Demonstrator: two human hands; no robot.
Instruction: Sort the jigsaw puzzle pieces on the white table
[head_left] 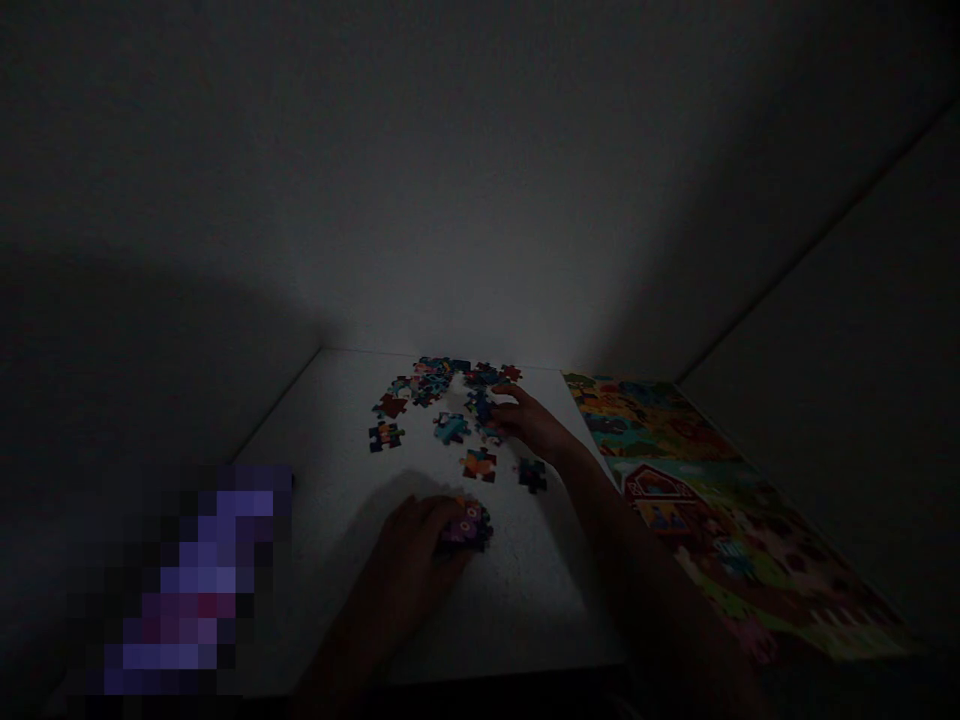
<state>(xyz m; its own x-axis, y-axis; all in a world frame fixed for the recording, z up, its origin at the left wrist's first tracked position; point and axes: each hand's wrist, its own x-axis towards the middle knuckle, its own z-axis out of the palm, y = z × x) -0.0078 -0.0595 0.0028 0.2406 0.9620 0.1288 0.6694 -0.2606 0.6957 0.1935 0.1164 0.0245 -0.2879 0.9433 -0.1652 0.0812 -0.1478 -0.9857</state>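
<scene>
Working over the white tabletop [525, 600], I could scatter the loose jigsaw pieces [450, 428] if my half-open right hand [531, 423] drags among them; my left hand [412, 538], curled round a jigsaw-piece stack [466, 524] nearer me, could spill it by loosening. Darkness hides whether my right hand grips anything.

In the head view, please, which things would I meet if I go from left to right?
Pixelated purple patch, left hand, held puzzle pieces, right hand, colourful picture sheet with a barn.
</scene>
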